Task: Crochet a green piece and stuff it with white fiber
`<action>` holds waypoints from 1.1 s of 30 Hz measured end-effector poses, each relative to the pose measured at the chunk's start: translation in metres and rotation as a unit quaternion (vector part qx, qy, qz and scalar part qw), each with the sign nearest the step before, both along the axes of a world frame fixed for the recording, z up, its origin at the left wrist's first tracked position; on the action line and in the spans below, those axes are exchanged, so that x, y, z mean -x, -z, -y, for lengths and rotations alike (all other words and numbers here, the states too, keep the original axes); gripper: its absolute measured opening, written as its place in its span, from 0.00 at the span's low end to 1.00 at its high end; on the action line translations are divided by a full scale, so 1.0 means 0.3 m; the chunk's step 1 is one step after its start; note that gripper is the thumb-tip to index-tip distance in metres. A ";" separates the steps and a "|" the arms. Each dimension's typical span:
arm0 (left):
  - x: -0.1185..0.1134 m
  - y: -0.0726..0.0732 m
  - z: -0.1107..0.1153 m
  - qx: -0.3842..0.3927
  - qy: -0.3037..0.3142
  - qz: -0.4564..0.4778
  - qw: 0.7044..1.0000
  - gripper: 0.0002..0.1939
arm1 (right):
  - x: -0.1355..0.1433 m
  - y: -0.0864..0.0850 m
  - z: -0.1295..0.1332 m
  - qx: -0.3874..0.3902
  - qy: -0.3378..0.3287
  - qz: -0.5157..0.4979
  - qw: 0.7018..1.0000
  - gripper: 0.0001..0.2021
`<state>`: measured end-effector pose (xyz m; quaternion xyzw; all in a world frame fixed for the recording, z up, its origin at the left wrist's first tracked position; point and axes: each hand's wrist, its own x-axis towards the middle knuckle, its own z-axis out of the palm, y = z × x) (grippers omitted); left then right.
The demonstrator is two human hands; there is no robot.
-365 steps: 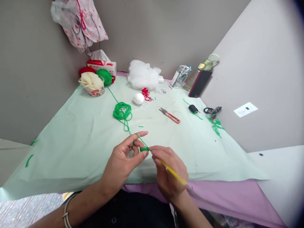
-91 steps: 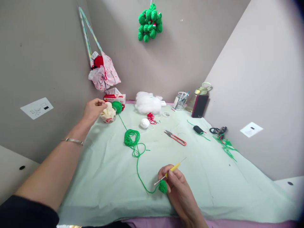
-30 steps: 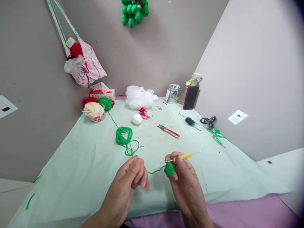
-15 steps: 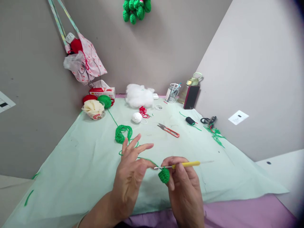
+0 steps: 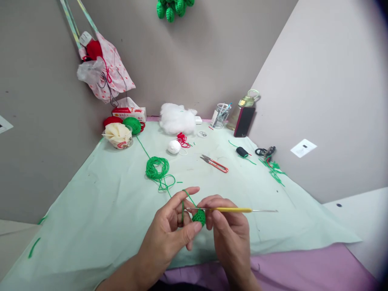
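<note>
So on the far left there's a pink spotted bag (image 5: 117, 72) hanging on the wall, with a tissue box (image 5: 130, 113) below it and a tub (image 5: 119, 136) of pale stuff next to a green yarn ball (image 5: 132, 125). A strand runs from the ball to a loose green coil (image 5: 157, 168) and on to the left hand (image 5: 169, 226), which has yarn looped over its raised index finger and its thumb against a small green crochet piece (image 5: 199, 217). That piece sits between the two hands, near the front of the table (image 5: 121, 218). Right hand (image 5: 228, 226) is closed around a yellow-handled hook (image 5: 235, 209), its left end at the piece. Orange snips (image 5: 214, 163) lie behind the hands, and farther right there's a black spool (image 5: 242, 152).
</note>
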<state>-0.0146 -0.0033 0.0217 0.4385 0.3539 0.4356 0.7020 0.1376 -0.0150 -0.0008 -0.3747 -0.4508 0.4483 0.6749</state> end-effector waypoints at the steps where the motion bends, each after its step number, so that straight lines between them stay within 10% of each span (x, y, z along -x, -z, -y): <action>1: 0.003 0.001 -0.001 0.001 0.012 0.005 1.000 0.30 | -0.007 0.002 -0.003 -0.012 -0.005 0.014 1.000 0.06; 25: 0.020 0.019 -0.010 -0.014 -0.054 -0.029 0.998 0.20 | -0.010 -0.008 0.006 -0.060 0.006 0.101 0.993 0.10; 30: 0.014 0.023 -0.002 -0.066 -0.114 -0.116 0.984 0.17 | -0.018 -0.013 0.028 -0.171 0.049 0.273 0.945 0.14; 33: 0.001 0.020 0.012 -0.080 -0.161 -0.127 0.975 0.17 | -0.018 -0.001 0.034 -0.269 0.103 0.422 0.860 0.15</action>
